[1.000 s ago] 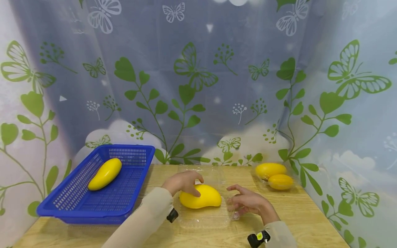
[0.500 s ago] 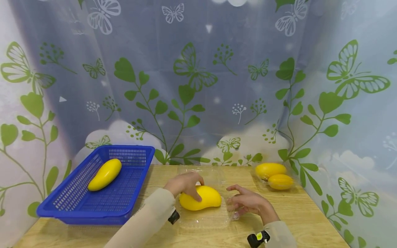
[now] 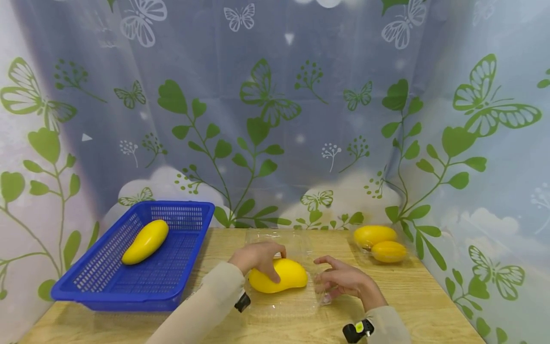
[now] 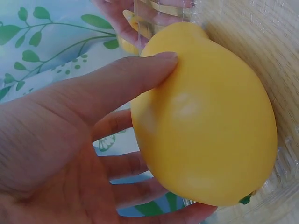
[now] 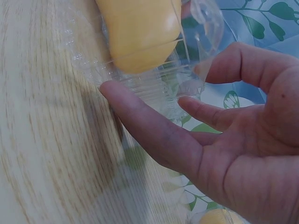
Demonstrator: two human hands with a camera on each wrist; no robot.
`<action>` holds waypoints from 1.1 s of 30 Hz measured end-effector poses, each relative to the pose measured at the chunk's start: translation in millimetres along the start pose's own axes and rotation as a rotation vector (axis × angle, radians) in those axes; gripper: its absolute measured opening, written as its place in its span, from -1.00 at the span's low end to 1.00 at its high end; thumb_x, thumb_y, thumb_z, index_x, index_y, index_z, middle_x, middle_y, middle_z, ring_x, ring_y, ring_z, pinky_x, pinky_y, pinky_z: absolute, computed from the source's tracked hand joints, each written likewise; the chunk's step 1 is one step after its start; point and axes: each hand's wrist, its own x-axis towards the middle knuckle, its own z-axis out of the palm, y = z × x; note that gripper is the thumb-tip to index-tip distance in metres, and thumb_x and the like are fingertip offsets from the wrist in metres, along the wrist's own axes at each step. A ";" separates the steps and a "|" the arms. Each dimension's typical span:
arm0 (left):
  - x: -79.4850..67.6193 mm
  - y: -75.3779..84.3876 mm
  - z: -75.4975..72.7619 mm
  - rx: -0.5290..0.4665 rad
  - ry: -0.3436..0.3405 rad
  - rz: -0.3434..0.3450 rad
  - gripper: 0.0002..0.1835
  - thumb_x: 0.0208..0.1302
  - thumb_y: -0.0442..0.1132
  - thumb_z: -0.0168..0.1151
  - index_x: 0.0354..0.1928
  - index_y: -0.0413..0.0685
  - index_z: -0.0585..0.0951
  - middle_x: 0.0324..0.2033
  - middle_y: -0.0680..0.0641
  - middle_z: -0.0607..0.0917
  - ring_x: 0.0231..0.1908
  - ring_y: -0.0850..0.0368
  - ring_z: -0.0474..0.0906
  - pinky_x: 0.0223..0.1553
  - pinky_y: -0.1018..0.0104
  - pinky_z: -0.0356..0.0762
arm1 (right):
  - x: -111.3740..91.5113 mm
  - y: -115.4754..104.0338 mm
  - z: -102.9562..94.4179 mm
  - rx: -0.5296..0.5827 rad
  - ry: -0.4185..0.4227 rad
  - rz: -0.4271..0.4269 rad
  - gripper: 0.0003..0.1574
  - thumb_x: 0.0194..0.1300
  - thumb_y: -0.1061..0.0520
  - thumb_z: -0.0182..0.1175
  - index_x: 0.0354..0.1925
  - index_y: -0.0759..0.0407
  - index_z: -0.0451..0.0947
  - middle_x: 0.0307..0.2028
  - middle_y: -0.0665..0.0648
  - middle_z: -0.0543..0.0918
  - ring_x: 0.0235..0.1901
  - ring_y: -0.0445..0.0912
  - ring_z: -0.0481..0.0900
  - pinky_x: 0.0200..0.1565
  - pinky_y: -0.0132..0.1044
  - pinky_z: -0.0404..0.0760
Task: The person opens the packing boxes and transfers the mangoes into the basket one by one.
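Note:
A smooth yellow mango [image 3: 285, 277] with a small green spot at one end lies in an open clear plastic clamshell box [image 3: 283, 308] on the table. My left hand [image 3: 259, 258] grips this mango from the left, its thumb [image 4: 135, 77] on the near side and the fingers round the far side. At the box's right end, my right hand [image 3: 341, 279] holds the clear wall between its thumb [image 5: 145, 119] and fingers. The box's raised lid [image 3: 279, 236] stands behind the mango, hard to make out.
A blue plastic basket [image 3: 124, 297] with another yellow mango [image 3: 146, 242] inside stands at the left. At the back right, two yellow fruits [image 3: 380, 243] sit in clear plastic packaging. A patterned curtain [image 3: 279, 143] borders the wooden table [image 3: 429, 306].
My left thumb has slid forward and down along the mango, and the left hand has shifted slightly right. The mango has barely moved; my right hand stays where it was.

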 end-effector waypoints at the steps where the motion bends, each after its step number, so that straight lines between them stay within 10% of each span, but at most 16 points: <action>1: 0.0 0.4 0.3 0.005 -0.002 -0.002 -0.38 0.09 -0.03 0.61 0.22 0.24 0.59 0.36 -0.02 0.56 0.30 -0.05 0.51 0.26 -0.10 0.55 | -0.1 0.0 0.0 0.000 0.001 0.001 -0.16 0.49 0.18 0.05 0.55 0.31 -0.07 0.24 0.48 0.54 -0.04 0.09 0.76 -0.27 -0.20 0.79; 33: -30.1 12.8 -19.4 0.120 0.006 0.153 -0.18 0.18 -0.02 0.54 0.48 0.34 0.40 0.36 0.05 0.57 0.27 0.05 0.54 0.27 -0.03 0.55 | -0.4 -0.9 0.0 -0.007 0.002 -0.003 -0.15 0.48 0.17 0.08 0.55 0.31 -0.05 0.14 0.44 0.57 -0.08 0.07 0.76 -0.23 -0.14 0.81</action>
